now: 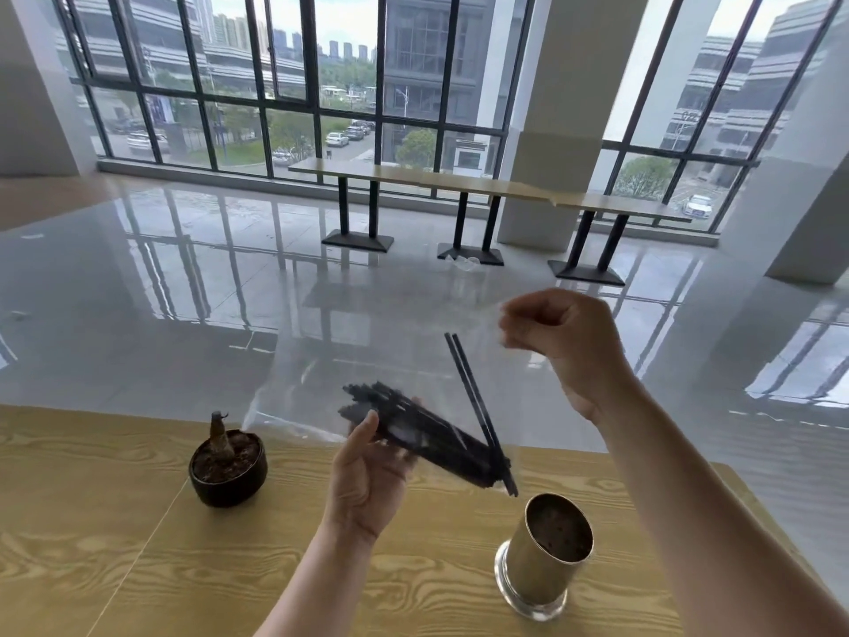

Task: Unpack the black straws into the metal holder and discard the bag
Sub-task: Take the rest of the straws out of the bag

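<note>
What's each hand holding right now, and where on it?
The left hand grips the black straws near their left ends; the right hand pinches the clear bag at its upper right edge.

Straws [427, 429] black; bag [367, 351] clear; holder [546, 558] silver; table [138, 544] yellow woodgrain; pot [228, 475] black.

The left forearm is raised from the near edge, and the left hand [367, 471], palm turned up, is curled round the black straws [432, 434] through the clear bag [358, 351]. The right arm is stretched in from the near right; the right hand [563, 333] is held higher and farther, fingers bunched, the bag's top edge pinched.
</note>
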A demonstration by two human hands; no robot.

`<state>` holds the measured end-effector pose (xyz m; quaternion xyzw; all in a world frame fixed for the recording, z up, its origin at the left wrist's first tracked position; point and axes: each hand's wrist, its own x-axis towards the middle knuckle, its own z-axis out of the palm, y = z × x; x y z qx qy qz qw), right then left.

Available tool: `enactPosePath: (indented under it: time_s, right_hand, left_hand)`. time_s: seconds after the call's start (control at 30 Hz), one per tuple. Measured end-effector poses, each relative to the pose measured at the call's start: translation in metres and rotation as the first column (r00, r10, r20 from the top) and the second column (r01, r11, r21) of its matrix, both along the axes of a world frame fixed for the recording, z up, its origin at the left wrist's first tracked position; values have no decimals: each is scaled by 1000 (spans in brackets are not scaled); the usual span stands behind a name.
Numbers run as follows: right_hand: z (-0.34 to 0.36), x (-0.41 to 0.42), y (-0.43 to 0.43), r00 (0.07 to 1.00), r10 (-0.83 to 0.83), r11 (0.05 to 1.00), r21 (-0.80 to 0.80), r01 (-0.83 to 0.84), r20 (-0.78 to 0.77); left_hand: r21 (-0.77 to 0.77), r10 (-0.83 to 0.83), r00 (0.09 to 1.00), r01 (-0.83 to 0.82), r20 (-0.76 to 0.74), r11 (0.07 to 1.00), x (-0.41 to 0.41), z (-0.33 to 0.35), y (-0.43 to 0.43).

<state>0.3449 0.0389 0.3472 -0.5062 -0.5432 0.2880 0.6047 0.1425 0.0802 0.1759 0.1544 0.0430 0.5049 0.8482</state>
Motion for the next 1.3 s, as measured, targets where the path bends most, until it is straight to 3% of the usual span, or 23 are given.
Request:
enactPosePath:
  time_s: [0.13, 0.37, 0.47, 0.53, 0.73, 0.9, 1.07, 1.13, 1.3]
  right_hand:
    - [2, 2, -2, 997, 58, 998, -17, -57, 52]
    - [13, 11, -4, 978, 99, 995, 43, -93, -185]
    - [15, 6, -2, 988, 135, 990, 43, -132, -79]
    - [13, 5, -1, 987, 136, 989, 67, -130, -91]
    - [-18, 6, -12, 976, 217, 975, -57, -215, 28]
    - [-40, -1, -17, 889, 134, 988, -130, -85, 437]
    - [-23, -3, -10, 976, -72, 997, 5, 72, 208]
    - [-17, -7, -7, 950, -37, 998, -34, 49, 311]
    - [-9, -3, -3, 943, -15, 999, -35, 28, 334]
  left_hand:
    - [45, 32, 998, -29, -52, 999, 1, -2, 0]
    - [101, 22, 997, -15, -72, 995, 6, -4, -2]
    - [125, 27, 998, -20, -57, 992, 10, -6, -4]
    - [94, 20, 999, -16, -40, 995, 12, -6, -4]
    - [-101, 57, 994, -66, -88, 993, 9, -2, 3]
    - [-85, 34, 995, -41, -89, 996, 3, -3, 1]
    - [91, 13, 992, -2, -122, 996, 4, 3, -5]
    - [88, 21, 998, -15, -65, 996, 6, 6, -6]
    - [103, 24, 999, -20, -43, 995, 8, 13, -5]
